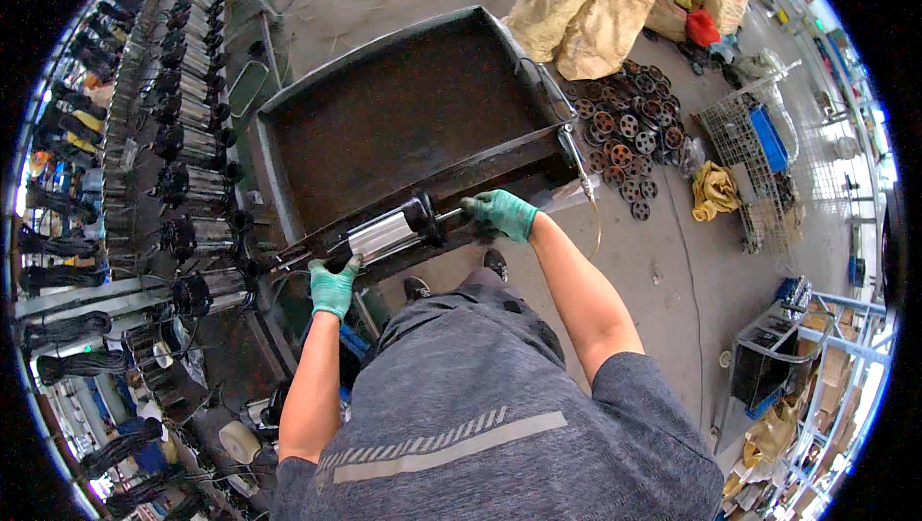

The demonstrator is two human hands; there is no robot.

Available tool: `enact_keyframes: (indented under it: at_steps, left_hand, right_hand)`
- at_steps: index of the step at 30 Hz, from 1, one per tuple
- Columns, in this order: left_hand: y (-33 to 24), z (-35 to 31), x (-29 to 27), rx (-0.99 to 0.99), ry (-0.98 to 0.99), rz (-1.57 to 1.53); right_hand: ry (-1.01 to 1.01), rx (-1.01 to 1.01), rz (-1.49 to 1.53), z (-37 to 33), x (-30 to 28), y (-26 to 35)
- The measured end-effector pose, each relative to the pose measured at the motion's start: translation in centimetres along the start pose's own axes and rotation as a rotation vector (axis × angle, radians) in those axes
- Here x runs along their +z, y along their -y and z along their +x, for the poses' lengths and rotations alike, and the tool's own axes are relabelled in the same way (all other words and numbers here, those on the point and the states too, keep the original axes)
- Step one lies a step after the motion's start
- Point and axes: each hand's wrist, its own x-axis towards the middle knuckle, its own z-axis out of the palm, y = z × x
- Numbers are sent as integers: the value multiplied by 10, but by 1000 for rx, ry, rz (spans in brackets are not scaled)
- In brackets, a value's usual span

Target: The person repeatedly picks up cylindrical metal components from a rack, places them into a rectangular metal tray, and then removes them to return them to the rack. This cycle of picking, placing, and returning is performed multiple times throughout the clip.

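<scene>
Left fingers point(351, 267) and right fingers point(478, 205), green-gloved, hold 1 silver cylinder point(381, 235) at 2 ends by a dark tray point(384, 108).

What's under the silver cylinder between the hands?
Beside the silver cylinder, a dark ledge shows on the near side; whatever lies directly beneath is covered.

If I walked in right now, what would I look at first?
Probably the shiny silver cylinder near the middle, between the left hand and right hand, both in bright green gloves. Just beyond it is a big, dark metal tray. Next, you might spot the heap of little wheels on the floor to the right, and the long row of silver-and-black parts on the left.
</scene>
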Motion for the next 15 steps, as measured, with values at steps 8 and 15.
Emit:
enact_keyframes:
  at_steps: [8,15]
  left_hand:
    - [21,6,3,-27,2,-19]
    - [17,1,1,-13,3,-55]
  right_hand:
    - [-123,14,170,6,23,10]
    - [-73,158,300,-7,26,24]
